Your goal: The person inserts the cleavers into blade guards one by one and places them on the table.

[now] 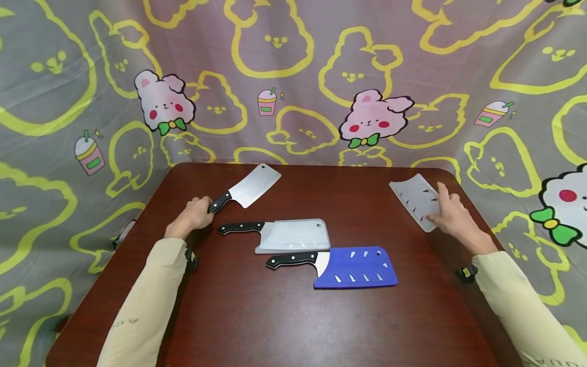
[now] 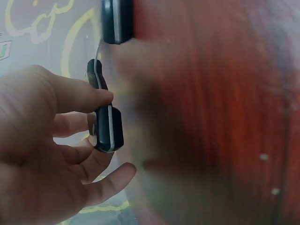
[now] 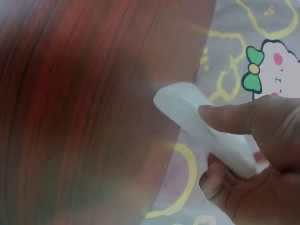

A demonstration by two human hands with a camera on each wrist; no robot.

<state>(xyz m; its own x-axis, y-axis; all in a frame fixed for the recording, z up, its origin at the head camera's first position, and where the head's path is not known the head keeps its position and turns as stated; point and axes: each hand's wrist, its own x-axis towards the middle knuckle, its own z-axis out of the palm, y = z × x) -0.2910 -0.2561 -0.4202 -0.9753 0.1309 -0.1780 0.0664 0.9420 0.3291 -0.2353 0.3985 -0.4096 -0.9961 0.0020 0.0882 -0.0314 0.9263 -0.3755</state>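
At the far left of the head view my left hand (image 1: 191,217) holds a bare-bladed cleaver (image 1: 254,186) by the end of its black handle. In the left wrist view the thumb and fingers pinch that handle (image 2: 108,129), while the little finger sticks out. Over at the right, my right hand (image 1: 455,216) grips a translucent white blade cover (image 1: 414,201) with slots along it. The right wrist view shows the thumb on one side of this cover (image 3: 185,108) and fingers behind it; part of it is hidden by the hand.
A cleaver in a white cover (image 1: 295,236) lies near the table's middle. Just in front, a second cleaver wears a blue slotted cover (image 1: 357,267). Both handles point left. The brown table (image 1: 321,326) meets a patterned curtain (image 1: 302,92) at the back and sides.
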